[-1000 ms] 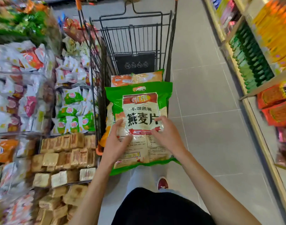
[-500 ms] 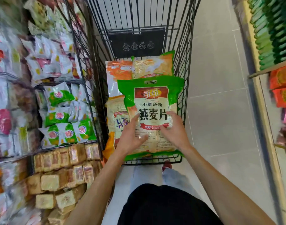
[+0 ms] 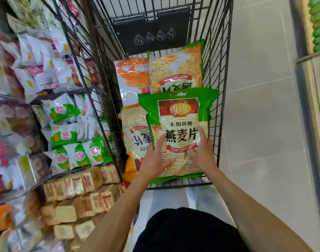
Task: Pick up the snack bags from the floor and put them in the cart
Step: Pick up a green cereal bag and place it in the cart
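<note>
A green oat-flake snack bag (image 3: 179,113) with a red label lies over the near right part of the black wire cart (image 3: 221,84). Its lower edge is at the cart's near rim. My left hand (image 3: 153,160) holds the bag's lower left side and my right hand (image 3: 202,153) holds its lower right side, each with a finger and thumb lying on the front. Under and beside it lie an orange bag (image 3: 132,75), a yellow-green bag (image 3: 175,70) and a cream bag (image 3: 135,131) printed upside down.
Shelves of packaged snacks (image 3: 64,115) and wrapped cakes (image 3: 73,182) press close against the cart's left side. Grey tiled floor (image 3: 264,124) runs along its right side. A shelf with green packs (image 3: 319,24) stands at the far right.
Both hands have carried the green bag forward and down, from above the cart's near end into the basket, onto the bags lying there. The view has closed in on the cart.
</note>
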A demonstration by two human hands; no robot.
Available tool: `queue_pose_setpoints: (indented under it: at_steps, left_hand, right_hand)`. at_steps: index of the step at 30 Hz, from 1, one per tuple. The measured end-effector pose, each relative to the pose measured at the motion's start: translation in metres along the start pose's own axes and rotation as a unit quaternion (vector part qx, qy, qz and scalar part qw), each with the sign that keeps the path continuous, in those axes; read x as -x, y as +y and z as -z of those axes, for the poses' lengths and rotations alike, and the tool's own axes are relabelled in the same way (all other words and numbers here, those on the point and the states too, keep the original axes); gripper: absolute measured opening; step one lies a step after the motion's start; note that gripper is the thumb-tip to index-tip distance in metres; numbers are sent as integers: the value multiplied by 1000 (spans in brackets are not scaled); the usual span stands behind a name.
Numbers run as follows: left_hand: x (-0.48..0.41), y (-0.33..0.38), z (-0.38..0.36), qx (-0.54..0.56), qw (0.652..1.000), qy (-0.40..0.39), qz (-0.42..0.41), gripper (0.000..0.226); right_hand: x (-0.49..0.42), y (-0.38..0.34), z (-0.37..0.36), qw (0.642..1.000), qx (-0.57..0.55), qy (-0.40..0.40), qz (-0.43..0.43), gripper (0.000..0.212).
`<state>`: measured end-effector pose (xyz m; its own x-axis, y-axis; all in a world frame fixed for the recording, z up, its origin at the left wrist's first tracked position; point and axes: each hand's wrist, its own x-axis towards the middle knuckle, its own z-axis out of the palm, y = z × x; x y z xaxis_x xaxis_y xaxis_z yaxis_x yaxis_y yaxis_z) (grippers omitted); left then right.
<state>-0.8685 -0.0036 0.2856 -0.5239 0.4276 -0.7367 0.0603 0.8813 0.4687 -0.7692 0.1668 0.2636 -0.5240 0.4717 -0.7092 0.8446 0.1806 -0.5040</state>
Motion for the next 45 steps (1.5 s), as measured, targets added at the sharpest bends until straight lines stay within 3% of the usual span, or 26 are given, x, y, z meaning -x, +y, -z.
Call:
queue_pose_setpoints:
  at_steps: [12, 18, 23, 28, 36, 45]
  left_hand:
    - [-7, 8, 13, -1, 999, -39, 12, 103]
    - [-7, 24, 38, -124, 986, -107, 21, 87]
    - [-10, 60, 71, -315, 938, -143, -10, 67]
    - [-21, 117, 103, -404, 904, -116, -77, 61]
    - [-20, 254, 121, -510, 829, -83, -212, 60]
    - [57, 400, 35, -595, 738, -113, -296, 66]
  right_hand:
    - [-10, -12, 14, 999, 33, -17, -21, 104]
    - [-13, -31, 34, 975, 183, -116, -46, 107]
    - [-12, -55, 65, 949, 268, -162, -31, 70]
    - [-3, -70, 118, 950, 261, -170, -7, 47]
    - [41, -45, 227, 959, 274, -42, -65, 56]
    - [184, 43, 320, 974, 186, 82, -103, 49]
